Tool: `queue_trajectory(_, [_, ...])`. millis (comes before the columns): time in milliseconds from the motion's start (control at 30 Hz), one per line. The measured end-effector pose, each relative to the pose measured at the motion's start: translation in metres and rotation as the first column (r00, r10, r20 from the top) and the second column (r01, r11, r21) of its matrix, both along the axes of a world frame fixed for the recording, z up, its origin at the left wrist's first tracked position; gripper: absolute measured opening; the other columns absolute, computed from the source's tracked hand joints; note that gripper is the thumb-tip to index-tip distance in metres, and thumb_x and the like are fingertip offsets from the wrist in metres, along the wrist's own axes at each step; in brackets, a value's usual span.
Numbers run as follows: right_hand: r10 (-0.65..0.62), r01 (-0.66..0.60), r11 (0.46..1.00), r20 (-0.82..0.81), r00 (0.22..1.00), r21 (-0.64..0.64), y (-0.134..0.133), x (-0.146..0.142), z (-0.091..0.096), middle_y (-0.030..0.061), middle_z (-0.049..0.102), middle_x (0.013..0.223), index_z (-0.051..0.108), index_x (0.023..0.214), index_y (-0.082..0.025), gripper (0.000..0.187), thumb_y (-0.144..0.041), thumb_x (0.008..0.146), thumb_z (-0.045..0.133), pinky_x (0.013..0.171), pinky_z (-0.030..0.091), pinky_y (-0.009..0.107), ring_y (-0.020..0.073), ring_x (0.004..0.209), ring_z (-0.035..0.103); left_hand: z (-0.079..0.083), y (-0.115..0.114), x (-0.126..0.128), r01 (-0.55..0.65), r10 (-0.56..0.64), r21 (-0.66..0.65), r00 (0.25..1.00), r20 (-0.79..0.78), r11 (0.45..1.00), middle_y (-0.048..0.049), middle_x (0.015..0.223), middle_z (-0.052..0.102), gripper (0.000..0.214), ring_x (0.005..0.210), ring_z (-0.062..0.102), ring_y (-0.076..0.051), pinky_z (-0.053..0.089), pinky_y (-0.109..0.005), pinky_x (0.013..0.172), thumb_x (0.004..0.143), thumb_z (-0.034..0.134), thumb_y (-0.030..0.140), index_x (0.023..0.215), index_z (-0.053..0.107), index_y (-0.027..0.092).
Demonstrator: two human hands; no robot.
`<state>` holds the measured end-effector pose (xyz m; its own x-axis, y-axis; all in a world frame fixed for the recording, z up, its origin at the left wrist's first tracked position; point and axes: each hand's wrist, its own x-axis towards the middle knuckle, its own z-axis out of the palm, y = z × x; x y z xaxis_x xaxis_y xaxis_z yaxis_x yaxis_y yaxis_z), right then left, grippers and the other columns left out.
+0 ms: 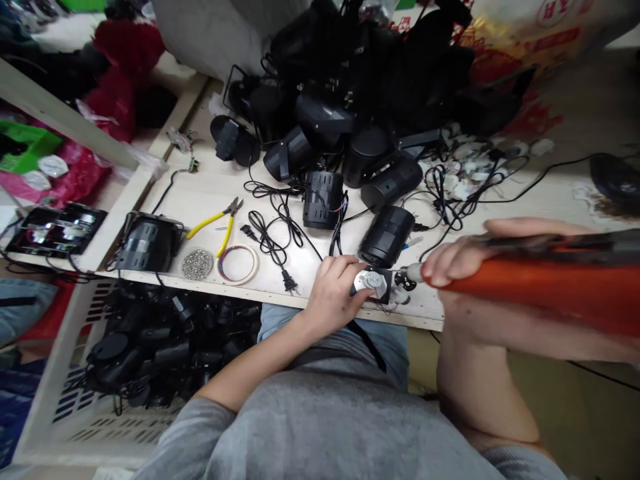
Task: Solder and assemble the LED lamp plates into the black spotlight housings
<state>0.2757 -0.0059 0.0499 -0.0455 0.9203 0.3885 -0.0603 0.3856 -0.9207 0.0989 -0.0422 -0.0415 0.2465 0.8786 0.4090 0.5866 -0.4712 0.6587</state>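
Across the middle of the frame runs a pale surface [215, 183], crowded with black parts and cords. At lower left, below its edge, a white basket [50, 437] holds many more black parts. Upper centre carries a dark heap of lamps [370, 73]. From the right edge a red power tool [540, 287] reaches inward, the fingers of the right hand [457, 260] wrapped around its front end, its tip just beside the work; whether it touches is too small to tell. Near centre stands a black can [387, 233]. Left of centre lie yellow-handled pliers [231, 212], with a roll of tape [255, 259] below them. Just below the can, right of centre, the left hand [335, 290] has its fingers gripping a small metal plate [373, 281]. Left of the tape sits a dish of screws [197, 263]
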Motion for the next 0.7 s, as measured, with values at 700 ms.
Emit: queue_trajectory(700, [0.030, -0.031, 0.990, -0.011, 1.000, -0.140, 0.006, 0.000, -0.053, 0.0060, 0.060, 0.062, 0.066, 0.109, -0.028, 0.108, -0.107, 0.059, 0.010, 0.043, 0.043, 0.039, 0.0231, 0.047, 0.055, 0.022, 0.020, -0.003, 0.215, -0.217, -0.050, 0.976, -0.032, 0.975, -0.0087, 0.104, 0.068, 0.018, 0.096, 0.065, -0.022, 0.053, -0.034, 0.085, 0.096, 0.064, 0.031, 0.109, 0.066, 0.019])
